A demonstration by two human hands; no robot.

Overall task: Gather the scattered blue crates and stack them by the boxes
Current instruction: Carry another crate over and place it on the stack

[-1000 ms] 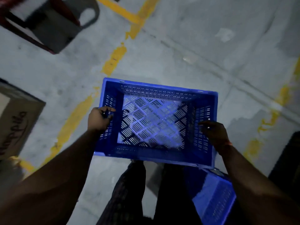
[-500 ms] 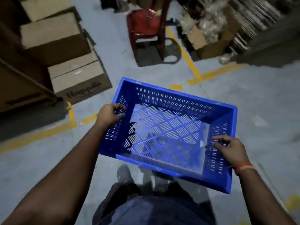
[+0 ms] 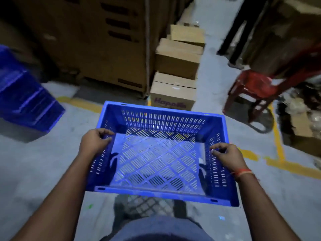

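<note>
Gripping a blue crate (image 3: 156,153) by its two short walls, a person carries it level above the grey floor (image 3: 34,171), with nothing inside it; the slotted base shows the floor through its lattice. The left hand (image 3: 94,140) curls its fingers over the left rim, and the right hand (image 3: 225,154), an orange thread at the wrist, curls over the right rim. Beyond the crate's far edge, small cardboard boxes (image 3: 175,66) stand in a rising pile, the nearest printed with a purple word, just beside a tall wall of brown cartons (image 3: 97,46). At the floor's left edge sits what appears to be a stack of blue crates (image 3: 26,94), blurred, with bare concrete between it and the carried one. Yellow floor lines (image 3: 278,140) run behind the crate and along the right. A red plastic chair (image 3: 257,87) stands at right, near loose packaging (image 3: 304,122), narrowing the aisle that runs back past the boxes.
</note>
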